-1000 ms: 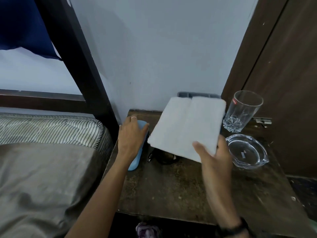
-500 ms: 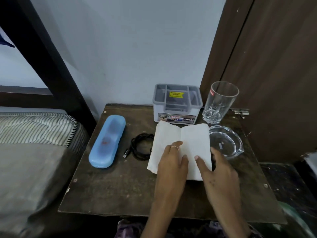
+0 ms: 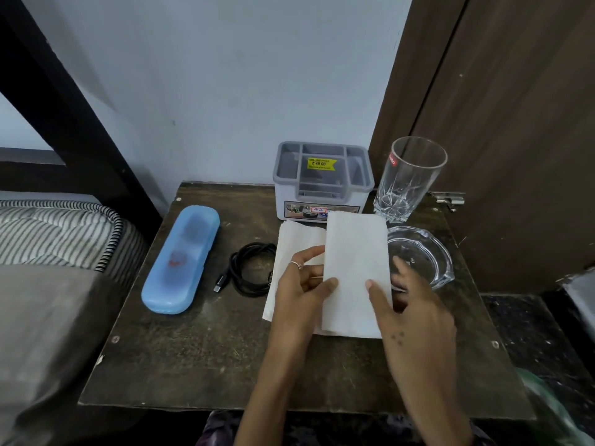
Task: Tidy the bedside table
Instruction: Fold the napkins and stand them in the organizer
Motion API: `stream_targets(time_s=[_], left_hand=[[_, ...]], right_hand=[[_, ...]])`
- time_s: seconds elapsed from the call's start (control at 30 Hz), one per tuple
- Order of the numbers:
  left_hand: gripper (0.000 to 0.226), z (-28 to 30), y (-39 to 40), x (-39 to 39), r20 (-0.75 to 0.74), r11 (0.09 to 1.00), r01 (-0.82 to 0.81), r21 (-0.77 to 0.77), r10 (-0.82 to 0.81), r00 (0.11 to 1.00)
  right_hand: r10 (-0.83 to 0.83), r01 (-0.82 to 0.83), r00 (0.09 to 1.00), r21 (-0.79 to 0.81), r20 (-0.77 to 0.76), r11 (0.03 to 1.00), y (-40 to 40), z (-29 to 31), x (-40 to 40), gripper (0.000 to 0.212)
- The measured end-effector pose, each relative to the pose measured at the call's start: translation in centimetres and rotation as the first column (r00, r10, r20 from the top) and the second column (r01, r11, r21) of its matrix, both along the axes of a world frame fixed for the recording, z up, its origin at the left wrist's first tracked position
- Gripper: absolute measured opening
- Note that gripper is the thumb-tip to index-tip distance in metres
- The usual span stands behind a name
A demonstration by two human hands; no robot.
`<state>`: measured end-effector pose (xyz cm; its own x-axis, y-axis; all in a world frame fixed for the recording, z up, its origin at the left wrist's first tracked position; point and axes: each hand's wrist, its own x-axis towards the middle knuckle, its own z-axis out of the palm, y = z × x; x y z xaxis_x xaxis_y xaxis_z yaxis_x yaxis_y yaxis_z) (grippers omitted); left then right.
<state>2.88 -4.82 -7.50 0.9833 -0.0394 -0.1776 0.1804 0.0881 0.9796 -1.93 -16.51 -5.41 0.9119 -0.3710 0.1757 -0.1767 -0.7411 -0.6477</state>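
Note:
A white paper napkin (image 3: 354,252) lies half-folded on the dark wooden bedside table (image 3: 209,365). My left hand (image 3: 299,294) pinches the raised right half at its lower edge, fingers slipped between the two halves. Beside it my right hand (image 3: 409,304) grips the same flap with the thumb on top. A blue oblong case (image 3: 182,257) rests at the table's left. A coiled black cable (image 3: 249,270) lies between the case and the napkin. At the back stand a grey compartment organiser (image 3: 322,180) and an empty drinking glass (image 3: 407,178). A clear glass ashtray (image 3: 421,255) sits at the right.
A bed with a striped mattress (image 3: 58,233) and grey sheet (image 3: 42,333) adjoins the table's left side. A black bed post (image 3: 74,101) slants up behind it. The pale wall is behind the table, a brown wooden door (image 3: 515,123) to the right.
The napkin went from held in the air, to flat on the table, to its right half lifted. My left hand left the blue case and joined the right on the napkin.

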Motion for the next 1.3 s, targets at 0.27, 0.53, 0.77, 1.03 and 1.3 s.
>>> stream_targets(time_s=[0.27,0.53,0.77,1.03,1.3], left_hand=[[0.031,0.6,-0.4,-0.3,-0.018,0.998,-0.015,0.057,0.016,1.000],[0.042,1.2,0.3,-1.3,0.411,0.368,-0.400,0.840,0.051,0.910],[0.043,0.7,1.0,-1.0,0.287,0.360,-0.322,0.876,0.148,0.946],[0.035,1.5,1.0,-1.0,0.323,0.648,-0.313,0.694,0.108,0.940],[0.044,2.1,-0.8,-1.8,0.160,0.945,0.002,0.327,-0.058,0.985]], right_hand=[[-0.001,-0.008,0.999,0.165,0.050,0.986,-0.6,-0.2,0.2,0.042],[-0.013,0.002,0.997,0.151,0.071,0.989,-0.5,-0.9,0.5,0.032],[-0.030,0.015,0.995,0.157,0.096,0.987,-0.4,-0.7,0.6,0.027],[-0.012,-0.004,0.992,0.121,0.129,0.993,-0.3,-0.7,0.7,0.027],[-0.004,-0.022,0.997,0.342,0.076,0.939,0.0,-0.3,0.7,0.047]])
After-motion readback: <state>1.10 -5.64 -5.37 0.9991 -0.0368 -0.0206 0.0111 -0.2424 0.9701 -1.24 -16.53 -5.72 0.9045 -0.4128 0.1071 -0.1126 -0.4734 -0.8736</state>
